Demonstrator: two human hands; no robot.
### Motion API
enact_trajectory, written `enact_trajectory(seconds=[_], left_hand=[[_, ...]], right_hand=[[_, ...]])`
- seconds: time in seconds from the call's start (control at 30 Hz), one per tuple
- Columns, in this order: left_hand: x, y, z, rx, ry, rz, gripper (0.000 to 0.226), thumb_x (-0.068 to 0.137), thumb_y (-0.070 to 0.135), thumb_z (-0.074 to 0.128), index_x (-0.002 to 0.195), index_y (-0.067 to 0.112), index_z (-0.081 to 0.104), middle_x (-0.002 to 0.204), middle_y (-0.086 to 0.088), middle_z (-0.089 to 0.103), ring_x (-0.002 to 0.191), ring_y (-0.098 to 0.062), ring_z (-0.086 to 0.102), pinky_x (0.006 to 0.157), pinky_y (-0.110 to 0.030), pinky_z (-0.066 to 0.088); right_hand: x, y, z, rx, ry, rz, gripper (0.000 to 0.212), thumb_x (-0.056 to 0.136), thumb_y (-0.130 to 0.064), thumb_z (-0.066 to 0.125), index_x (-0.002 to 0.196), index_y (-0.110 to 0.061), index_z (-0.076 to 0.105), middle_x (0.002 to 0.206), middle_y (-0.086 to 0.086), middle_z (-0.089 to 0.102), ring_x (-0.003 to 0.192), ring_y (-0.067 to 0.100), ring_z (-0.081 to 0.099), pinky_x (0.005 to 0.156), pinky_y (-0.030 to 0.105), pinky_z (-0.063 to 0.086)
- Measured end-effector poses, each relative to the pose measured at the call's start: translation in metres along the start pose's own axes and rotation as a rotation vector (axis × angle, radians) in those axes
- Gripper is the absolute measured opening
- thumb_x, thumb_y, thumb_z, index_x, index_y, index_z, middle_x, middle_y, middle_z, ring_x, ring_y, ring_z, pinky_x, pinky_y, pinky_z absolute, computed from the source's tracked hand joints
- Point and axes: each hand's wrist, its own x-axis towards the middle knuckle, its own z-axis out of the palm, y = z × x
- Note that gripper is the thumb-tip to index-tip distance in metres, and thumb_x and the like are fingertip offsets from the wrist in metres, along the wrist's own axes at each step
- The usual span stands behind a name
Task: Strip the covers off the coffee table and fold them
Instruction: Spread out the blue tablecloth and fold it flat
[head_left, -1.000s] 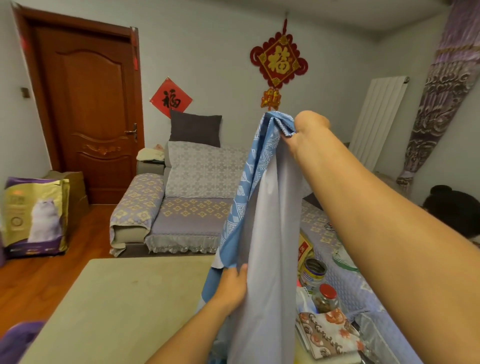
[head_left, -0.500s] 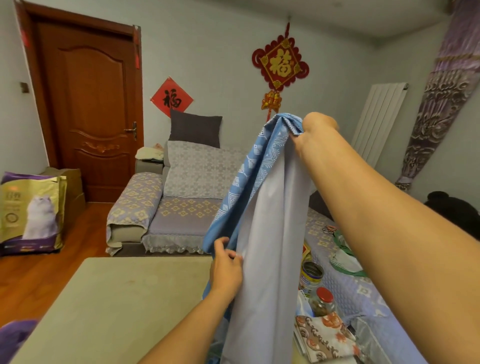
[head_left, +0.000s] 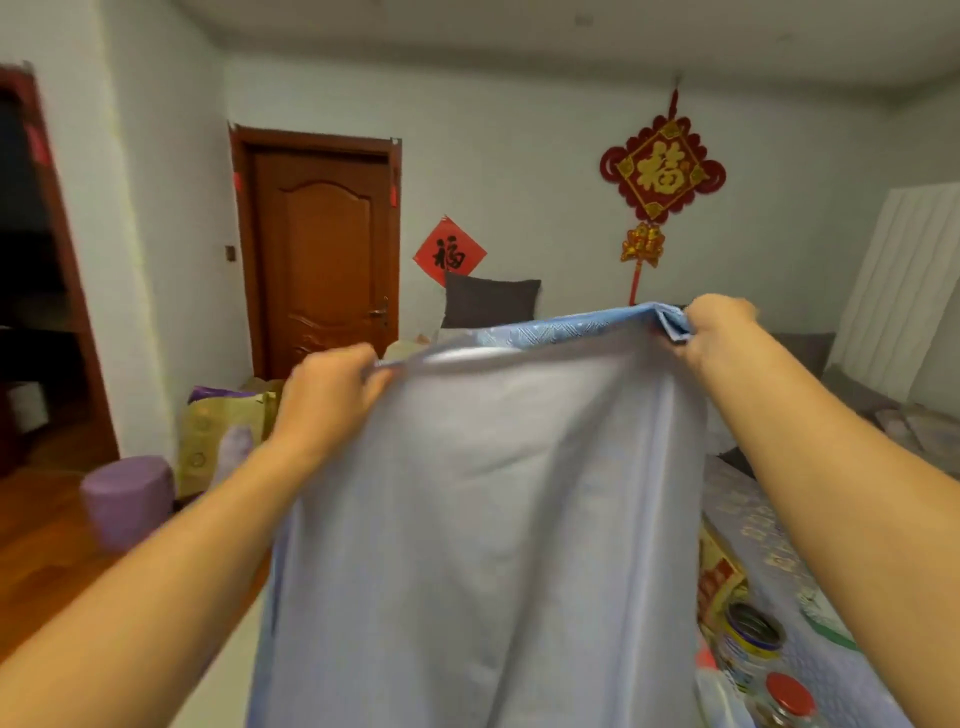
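Cover: the pale blue cover (head_left: 483, 519) hangs in the air in front of the person, in the middle of the view, and its plain pale side faces the camera.
Top edge: it runs from left to right between the two hands, a little higher at the right, and it sags slightly in the middle; a strip of the patterned blue side shows along it.
Long axis: the cloth falls straight down from the top edge and leaves the view at the bottom, so the long axis is vertical as far as it shows.
Left hand: the left hand (head_left: 332, 395) grips the left top corner with curled fingers.
Right hand: the right hand (head_left: 719, 330) pinches the right top corner, where the cloth is bunched in folds.
Room on the left: the wooden floor (head_left: 41, 561) lies open at the near left; a purple stool (head_left: 127, 499) stands there, with a cat-litter bag (head_left: 223, 441) behind it, and the wooden door (head_left: 324, 254) is far behind.
Room on the right: a sofa with a patterned cover (head_left: 769, 525) is close beside the hanging cloth, and on it stand a tin can (head_left: 753, 644) and a jar with a red lid (head_left: 787, 699).
Blur: the left side is blurred.
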Motion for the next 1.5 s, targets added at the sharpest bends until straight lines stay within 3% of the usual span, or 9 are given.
enact_trajectory(seconds=[0.13,0.2,0.43,0.63,0.77,0.93,1.13,1.33,1.5], left_hand=[[0.068,0.008,-0.067,0.252,0.133,0.232,0.039,0.094,0.029,0.068,0.070,0.022,0.039,0.063,0.001,0.046,0.058,-0.029,0.048,0.051,-0.034,0.033],[0.085,0.013,-0.085,0.309,0.152,0.427,0.038,0.097,0.028,0.067,0.072,0.020,0.039,0.066,0.003,0.041,0.055,-0.030,0.046,0.048,-0.034,0.033],[0.102,-0.010,-0.127,0.598,0.170,0.640,0.038,0.099,0.043,0.049,0.081,0.010,0.057,0.070,-0.008,0.055,0.042,-0.037,0.047,0.044,-0.028,0.030],[0.109,-0.046,-0.145,0.748,0.245,0.283,0.030,0.102,0.033,0.058,0.083,0.009,0.054,0.073,-0.011,0.055,0.048,-0.034,0.046,0.046,-0.035,0.036],[0.119,-0.038,-0.155,0.716,0.343,0.160,0.027,0.104,0.028,0.053,0.086,0.009,0.049,0.072,-0.010,0.050,0.052,-0.032,0.040,0.049,-0.036,0.028],[0.134,-0.025,-0.170,0.802,0.350,0.034,0.020,0.103,0.018,0.056,0.088,0.011,0.045,0.076,-0.008,0.050,0.057,-0.029,0.038,0.055,-0.036,0.024],[0.136,-0.027,-0.186,0.854,0.386,0.075,0.029,0.105,0.031,0.054,0.086,0.017,0.037,0.078,-0.008,0.055,0.058,-0.027,0.042,0.051,-0.033,0.021],[0.146,-0.017,-0.208,0.812,0.428,-0.025,0.032,0.107,0.037,0.047,0.088,0.013,0.039,0.081,-0.009,0.048,0.066,-0.031,0.040,0.060,-0.040,0.028],[0.147,-0.014,-0.201,0.763,0.427,-0.058,0.030,0.107,0.038,0.044,0.090,0.014,0.039,0.085,-0.009,0.048,0.070,-0.031,0.040,0.064,-0.040,0.029]], right_hand=[[-0.042,-0.032,0.021,-0.533,0.423,-0.747,0.064,0.089,-0.061,0.054,0.140,-0.021,0.047,0.142,0.014,0.039,0.131,0.037,0.038,0.107,0.047,0.033],[-0.037,-0.031,0.036,-0.822,0.097,-0.948,0.092,0.076,-0.076,0.055,0.151,-0.028,0.032,0.154,0.011,0.034,0.143,0.036,0.029,0.119,0.053,0.017],[-0.029,0.005,0.067,-1.078,-0.863,-0.502,0.053,0.079,-0.052,0.077,0.127,-0.033,0.064,0.130,-0.012,0.064,0.115,0.013,0.062,0.099,0.033,0.051],[-0.060,0.034,0.071,-0.837,-1.387,-0.182,0.053,0.082,-0.047,0.078,0.131,-0.037,0.064,0.093,-0.004,0.063,0.074,0.014,0.052,0.063,0.029,0.045],[-0.082,0.070,0.112,-0.533,-1.077,-0.397,0.097,0.076,-0.063,0.074,0.156,-0.038,0.025,0.150,-0.013,0.038,0.136,0.008,0.038,0.114,0.035,0.037],[-0.141,0.125,0.168,-0.292,-1.347,-0.106,0.112,0.080,-0.038,0.083,0.160,-0.033,0.004,0.128,0.000,0.067,0.120,0.012,0.062,0.105,0.032,0.048],[-0.157,0.161,0.232,-0.258,-1.018,-0.143,0.126,0.067,-0.062,0.083,0.159,-0.038,-0.001,0.168,-0.004,0.001,0.154,0.020,0.009,0.122,0.045,0.023],[-0.205,0.128,0.272,0.058,-1.347,-0.053,0.111,0.069,-0.052,0.086,0.156,-0.038,0.018,0.159,-0.006,0.033,0.133,0.004,0.042,0.100,0.021,0.045],[-0.249,0.171,0.306,0.019,-1.111,0.057,0.105,0.070,-0.044,0.088,0.153,-0.039,0.023,0.133,0.000,0.056,0.117,0.014,0.058,0.100,0.034,0.051]])
